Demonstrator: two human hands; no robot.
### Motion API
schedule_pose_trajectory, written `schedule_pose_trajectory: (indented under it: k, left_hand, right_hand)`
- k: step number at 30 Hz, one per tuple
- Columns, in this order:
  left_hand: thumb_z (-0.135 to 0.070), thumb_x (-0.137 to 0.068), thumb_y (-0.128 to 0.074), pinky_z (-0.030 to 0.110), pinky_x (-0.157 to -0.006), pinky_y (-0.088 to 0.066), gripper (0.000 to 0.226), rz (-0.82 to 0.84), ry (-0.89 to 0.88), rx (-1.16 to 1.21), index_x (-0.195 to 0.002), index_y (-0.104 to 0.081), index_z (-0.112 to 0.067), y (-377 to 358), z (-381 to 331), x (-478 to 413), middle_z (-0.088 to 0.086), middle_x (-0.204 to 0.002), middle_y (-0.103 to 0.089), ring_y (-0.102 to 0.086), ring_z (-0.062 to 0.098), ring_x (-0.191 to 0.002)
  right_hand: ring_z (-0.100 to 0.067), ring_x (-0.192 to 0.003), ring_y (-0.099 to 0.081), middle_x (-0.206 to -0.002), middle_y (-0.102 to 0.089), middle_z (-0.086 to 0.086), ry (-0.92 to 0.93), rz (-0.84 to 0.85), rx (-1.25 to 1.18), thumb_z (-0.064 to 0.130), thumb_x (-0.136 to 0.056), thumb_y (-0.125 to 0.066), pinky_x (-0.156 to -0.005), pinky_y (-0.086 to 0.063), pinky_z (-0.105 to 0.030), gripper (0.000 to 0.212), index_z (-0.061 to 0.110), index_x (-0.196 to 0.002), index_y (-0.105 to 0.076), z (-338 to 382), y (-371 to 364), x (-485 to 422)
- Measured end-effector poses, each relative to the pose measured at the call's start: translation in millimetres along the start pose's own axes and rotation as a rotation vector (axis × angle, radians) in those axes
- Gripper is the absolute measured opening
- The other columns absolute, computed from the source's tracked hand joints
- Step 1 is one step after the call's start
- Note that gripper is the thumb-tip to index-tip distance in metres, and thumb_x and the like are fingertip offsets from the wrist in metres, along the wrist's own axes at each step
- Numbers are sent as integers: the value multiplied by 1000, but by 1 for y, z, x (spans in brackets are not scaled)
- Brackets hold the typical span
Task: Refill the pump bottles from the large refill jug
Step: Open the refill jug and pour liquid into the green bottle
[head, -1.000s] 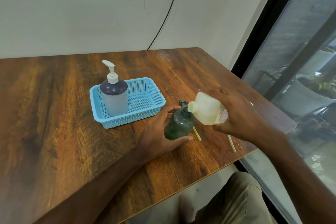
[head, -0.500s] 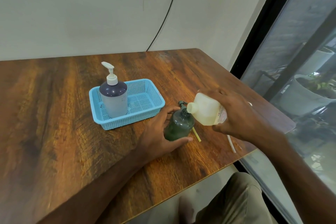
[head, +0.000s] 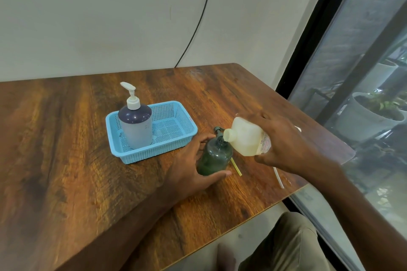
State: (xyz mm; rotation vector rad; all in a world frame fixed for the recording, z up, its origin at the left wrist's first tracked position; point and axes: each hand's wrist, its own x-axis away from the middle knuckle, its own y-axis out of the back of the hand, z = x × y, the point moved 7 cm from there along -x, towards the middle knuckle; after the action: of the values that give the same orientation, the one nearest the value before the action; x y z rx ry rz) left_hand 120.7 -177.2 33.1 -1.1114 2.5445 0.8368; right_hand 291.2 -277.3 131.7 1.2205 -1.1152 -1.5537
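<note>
I see little change from a second ago. On the table (head: 66, 138), toward its back edge, the blue basket (head: 152, 153) holds a white-pump bottle (head: 137, 126) upright in its left end. Right of it, nearer the front edge, the left hand (head: 187, 169) still wraps the dark green bottle (head: 214, 156), thumb in front and fingers behind. The refill jug (head: 244, 136) stays tipped with its mouth at that bottle's neck, and the right hand (head: 284, 143) clasps its body. I cannot tell whether liquid is running. A yellow tube (head: 236, 167) and a white tube (head: 278, 177) lie by the front edge.
</note>
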Motion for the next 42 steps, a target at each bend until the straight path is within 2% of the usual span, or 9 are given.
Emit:
schedule_pose_trajectory:
  k: [5,8,14,20,24,30,35,38,42]
  left_hand:
    - [-46,-68,-96,8,-101,-47,93,8,11,15,-144,-44,-34,-1,2,0,-33,-136,-51,-52,-8,-133]
    - [-44,-68,-96,3,-99,-44,92,4,12,9,-143,-44,-34,-1,1,0,-36,-135,-49,-50,-15,-130]
    - [-44,-69,-96,4,-99,-45,92,9,15,19,-143,-43,-36,0,1,0,-36,-135,-49,-49,-16,-130]
    - [-50,-68,-95,19,-105,-53,92,-9,5,3,-144,-46,-34,1,0,1,-22,-139,-57,-56,-1,-132]
    - [-44,-68,-97,7,-100,-48,91,-16,-7,0,-142,-44,-36,2,-4,0,-33,-135,-51,-51,-12,-131]
    - [-44,-68,-97,4,-100,-45,91,-26,-15,-5,-142,-47,-32,2,-4,1,-31,-136,-52,-51,-12,-131]
    - [-36,-67,-99,3,-98,-44,90,-29,-12,14,-141,-47,-31,2,-5,1,-31,-134,-52,-50,-16,-129]
    - [-36,-67,-99,4,-98,-46,90,-25,-5,23,-140,-47,-31,2,-5,1,-29,-134,-54,-51,-13,-130]
    - [-31,-67,-99,1,-96,-43,89,-26,-9,26,-139,-47,-29,2,-7,1,-31,-131,-53,-49,-19,-127]
  right_hand:
    - [-21,-116,-51,-126,-56,4,4,0,0,34,-62,-91,-92,-50,-45,102,37,-149,-38,0,0,-2]
    - [-20,-117,-51,-127,-54,6,9,-1,-1,34,-61,-91,-93,-50,-46,103,38,-149,-37,0,0,-2]
    - [-22,-122,-49,-131,-55,3,-1,-18,0,32,-64,-92,-97,-47,-44,101,35,-150,-40,2,1,-2]
    - [-23,-124,-48,-135,-57,0,19,-25,-16,31,-65,-92,-98,-43,-42,98,32,-149,-42,6,4,-1]
    - [-23,-123,-50,-133,-57,1,12,-20,-12,32,-64,-92,-98,-46,-43,99,33,-149,-42,5,4,-1]
    - [-20,-120,-48,-131,-56,3,25,-24,0,33,-64,-92,-95,-46,-44,100,36,-149,-40,7,5,-2]
    - [-20,-118,-51,-129,-57,3,48,-24,-3,34,-64,-92,-90,-45,-38,98,33,-149,-42,7,5,-3]
    - [-20,-119,-50,-130,-56,4,47,-18,-2,33,-65,-92,-92,-45,-38,97,33,-149,-42,7,6,-3]
    - [-20,-121,-49,-133,-55,5,41,-12,7,32,-65,-91,-94,-46,-41,99,35,-150,-40,7,5,-4]
